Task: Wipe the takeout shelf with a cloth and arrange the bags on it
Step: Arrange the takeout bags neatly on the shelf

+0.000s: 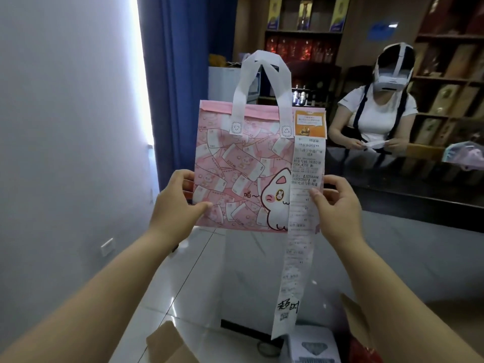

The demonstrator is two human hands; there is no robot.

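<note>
Left hand [176, 205] grips the pink bag [243, 169] at its left edge; right hand [334, 205] pinches its right edge over the long receipt [301, 231]. Bag held upright in the air above the tiled floor [235, 271].

The bag [235, 174] is pink all over, printed with a jumble of pink-and-white banknotes plus a white cartoon cat with pink ears and blush, and its handles [239, 93] are plain white. The receipt [296, 258] is white with black print, under an orange sticker [310, 121]. The curtain [170, 74] is solid blue.
</note>
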